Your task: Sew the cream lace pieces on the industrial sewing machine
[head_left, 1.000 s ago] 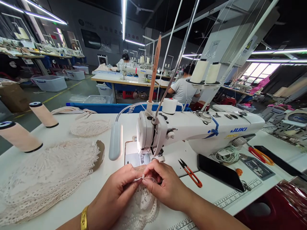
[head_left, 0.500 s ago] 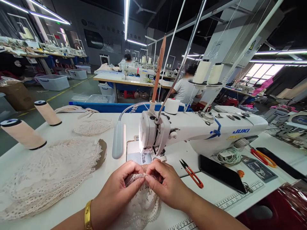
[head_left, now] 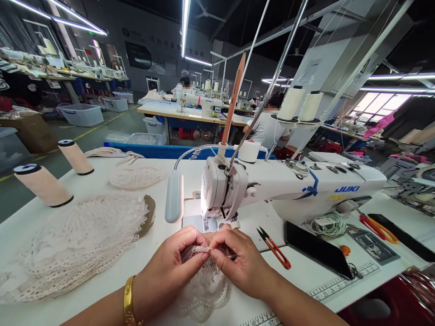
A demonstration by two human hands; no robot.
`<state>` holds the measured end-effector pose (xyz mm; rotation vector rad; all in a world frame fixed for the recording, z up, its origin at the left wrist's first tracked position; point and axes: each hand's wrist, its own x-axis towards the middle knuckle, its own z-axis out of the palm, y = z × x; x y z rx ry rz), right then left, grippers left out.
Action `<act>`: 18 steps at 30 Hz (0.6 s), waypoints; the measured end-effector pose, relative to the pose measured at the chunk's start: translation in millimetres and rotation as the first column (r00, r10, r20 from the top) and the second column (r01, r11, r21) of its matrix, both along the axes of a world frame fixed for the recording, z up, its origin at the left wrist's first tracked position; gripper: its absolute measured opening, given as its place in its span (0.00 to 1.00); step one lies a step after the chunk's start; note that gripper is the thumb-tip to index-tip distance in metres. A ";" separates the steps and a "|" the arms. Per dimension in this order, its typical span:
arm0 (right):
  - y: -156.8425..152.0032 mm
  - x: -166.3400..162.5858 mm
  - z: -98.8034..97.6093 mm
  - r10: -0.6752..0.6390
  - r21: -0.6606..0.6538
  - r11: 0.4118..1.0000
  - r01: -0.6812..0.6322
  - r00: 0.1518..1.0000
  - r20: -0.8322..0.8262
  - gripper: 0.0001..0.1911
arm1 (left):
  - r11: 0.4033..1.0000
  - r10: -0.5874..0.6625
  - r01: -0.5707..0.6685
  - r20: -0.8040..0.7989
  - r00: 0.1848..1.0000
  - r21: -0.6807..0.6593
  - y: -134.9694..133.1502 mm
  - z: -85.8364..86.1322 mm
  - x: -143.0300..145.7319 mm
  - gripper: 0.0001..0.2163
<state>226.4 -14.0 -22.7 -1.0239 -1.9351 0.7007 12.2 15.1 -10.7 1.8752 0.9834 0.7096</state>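
Both my hands pinch a strip of cream lace trim (head_left: 204, 285) just in front of the white JUKI sewing machine (head_left: 288, 188). My left hand (head_left: 173, 267), with a gold bangle at the wrist, grips the lace edge between thumb and fingers. My right hand (head_left: 243, 265) pinches the same edge, fingertips touching those of the left. The lace hangs in a loose bunch below the hands onto the white table (head_left: 146, 253). The needle area (head_left: 210, 222) lies a short way beyond my fingers.
A heap of lace pieces (head_left: 74, 235) lies at left, with two thread cones (head_left: 44, 185) behind it. Orange thread snips (head_left: 273, 246), a black phone (head_left: 317, 249), a coiled cable and orange scissors (head_left: 379, 226) sit at right. Other people work at machines farther back.
The view has shifted slightly, so everything sits a little further right. My fingers keep working the lace edge between them; a short stretch of trim now shows flat between the pinches.
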 end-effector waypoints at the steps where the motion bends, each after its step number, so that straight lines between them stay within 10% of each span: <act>1: 0.1 0.0 -0.5 -0.004 0.008 1.000 0.004 1.000 0.009 0.04 | 0.999 0.004 -0.004 -0.005 1.000 0.048 0.0 -0.9 -0.2 0.13; 12: -5.4 8.6 -8.3 -0.047 0.540 0.834 -0.114 0.960 0.276 0.11 | 0.669 0.067 -0.084 0.053 0.996 0.738 -14.9 -4.4 -2.7 0.11; 16: -7.3 6.5 -4.4 -0.084 0.668 0.737 -0.104 0.967 0.243 0.12 | 0.668 0.054 -0.069 0.045 0.998 0.741 -19.7 -2.0 -2.7 0.12; 18: -15.1 1.9 -2.4 -0.082 0.659 0.749 -0.068 0.978 0.194 0.12 | 0.760 0.025 -0.032 0.019 0.999 0.649 -26.0 4.8 -3.3 0.12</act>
